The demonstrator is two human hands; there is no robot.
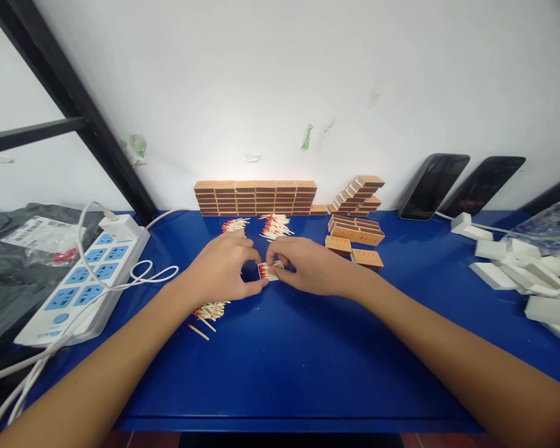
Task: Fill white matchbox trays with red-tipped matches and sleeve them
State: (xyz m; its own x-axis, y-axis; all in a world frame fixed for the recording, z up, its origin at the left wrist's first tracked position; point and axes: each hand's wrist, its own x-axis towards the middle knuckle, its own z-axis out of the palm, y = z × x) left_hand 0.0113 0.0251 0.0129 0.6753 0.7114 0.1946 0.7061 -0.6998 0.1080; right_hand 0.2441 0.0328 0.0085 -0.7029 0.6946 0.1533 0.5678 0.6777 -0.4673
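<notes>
Between my two hands is a small white matchbox tray [271,271] with red-tipped matches lying in it. My left hand [228,266] has its thumb and fingers closed on the tray's left end. From the right, my right hand [303,264] pinches over the tray, its fingertips on the matches and the edge. Behind my hands lie two heaps of matches, one [276,226] in the middle and one [236,226] to its left. A third heap [212,311] is partly hidden below my left wrist, with a loose match [198,332] beside it.
Stacked matchboxes [256,198] line the wall, with more boxes [357,230] to the right. White trays [522,267] are piled at far right, near two phones [434,186]. A power strip [86,280] with white cables lies left on the blue table [280,373].
</notes>
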